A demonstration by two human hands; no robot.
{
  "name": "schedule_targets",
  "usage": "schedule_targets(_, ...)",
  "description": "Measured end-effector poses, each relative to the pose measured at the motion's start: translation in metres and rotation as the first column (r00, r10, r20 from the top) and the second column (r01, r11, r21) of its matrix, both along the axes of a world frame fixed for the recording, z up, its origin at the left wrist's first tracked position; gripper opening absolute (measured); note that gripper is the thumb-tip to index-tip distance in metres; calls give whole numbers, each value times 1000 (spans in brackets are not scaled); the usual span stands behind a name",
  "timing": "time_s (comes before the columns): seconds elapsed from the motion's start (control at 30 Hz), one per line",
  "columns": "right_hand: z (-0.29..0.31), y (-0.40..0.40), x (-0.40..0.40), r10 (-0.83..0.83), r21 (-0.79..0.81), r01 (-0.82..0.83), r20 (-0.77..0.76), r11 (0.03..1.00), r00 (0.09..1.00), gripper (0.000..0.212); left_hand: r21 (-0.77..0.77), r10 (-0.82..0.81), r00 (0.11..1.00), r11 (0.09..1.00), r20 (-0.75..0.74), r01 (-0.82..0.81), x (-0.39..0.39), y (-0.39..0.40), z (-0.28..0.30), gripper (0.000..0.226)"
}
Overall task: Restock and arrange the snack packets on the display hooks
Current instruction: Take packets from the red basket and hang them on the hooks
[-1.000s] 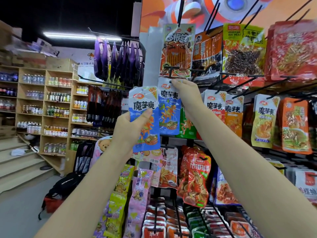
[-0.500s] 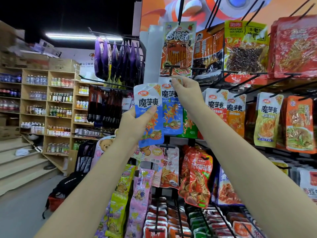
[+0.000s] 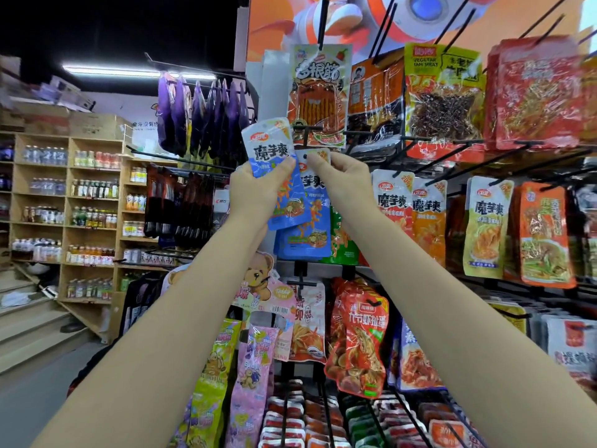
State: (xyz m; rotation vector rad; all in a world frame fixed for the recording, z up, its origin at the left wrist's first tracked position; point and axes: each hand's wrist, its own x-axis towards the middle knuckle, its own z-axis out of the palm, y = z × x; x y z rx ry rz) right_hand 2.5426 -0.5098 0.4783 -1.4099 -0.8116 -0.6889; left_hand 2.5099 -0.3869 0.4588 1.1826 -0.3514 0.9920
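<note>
A person's left hand (image 3: 258, 189) grips a blue snack packet (image 3: 277, 176) in front of the display rack (image 3: 484, 150), thumb pressed across its face, while the right hand (image 3: 345, 179) pinches the top of a second blue packet (image 3: 310, 231) just beside it. Orange, yellow and red packets hang on hooks around them; wooden shelves (image 3: 64, 202) at left hold rows of bottles.

The blue packet (image 3: 277, 176) in my left hand (image 3: 255, 192) is glossy plastic film, smooth, with glare on its lower half. The second blue packet (image 3: 310, 221) my right hand (image 3: 345, 182) pinches has the same shiny film. The hooks (image 3: 465, 156) are thin black metal rods with a dull finish. The red packets (image 3: 536, 98) are clear crinkled plastic with bright reflections. The shelves (image 3: 68, 202) are pale matt wood. The purple bags (image 3: 200, 114) gleam like foil.
</note>
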Motion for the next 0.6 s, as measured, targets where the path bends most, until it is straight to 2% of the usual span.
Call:
schedule_targets(0.1,0,5,4,64,65,-63,-27,996,998,47,-3,-3,1000,1000,31,3,8,0,2,10)
schedule_targets(0.43,2,13,2,-16,79,19,-42,997,999,38,-2,-2,999,1000,39,2,16,3,1,12)
schedule_targets(0.6,0,18,0,-85,114,86,-13,990,996,39,-8,78,997,997,19,-78,16,6,3,26)
